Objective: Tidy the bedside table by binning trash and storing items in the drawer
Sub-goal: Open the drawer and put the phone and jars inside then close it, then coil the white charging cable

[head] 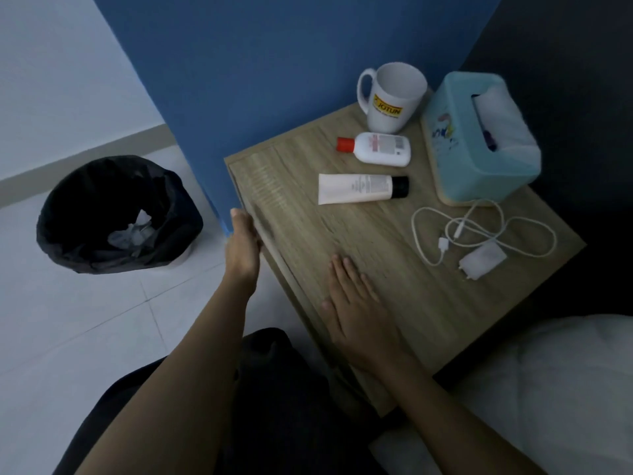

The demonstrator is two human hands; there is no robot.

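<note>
Wooden bedside table (394, 234): right hand (356, 303) flat, left hand (243, 241) edge.

The counter (359, 241) carries one white mug (390, 97), one white bottle with a red cap (376, 149), one white tube with a black cap (363, 189), one blue tissue box (479, 138), one white charging cable (479, 231) and one white charger plug (481, 260). On the floor stands one bin lined with a black bag (118, 216), holding what looks like two or three crumpled white scraps (135, 229), too dim to count surely. Two hands show: one left hand (243, 245) and one right hand (356, 310).
</note>
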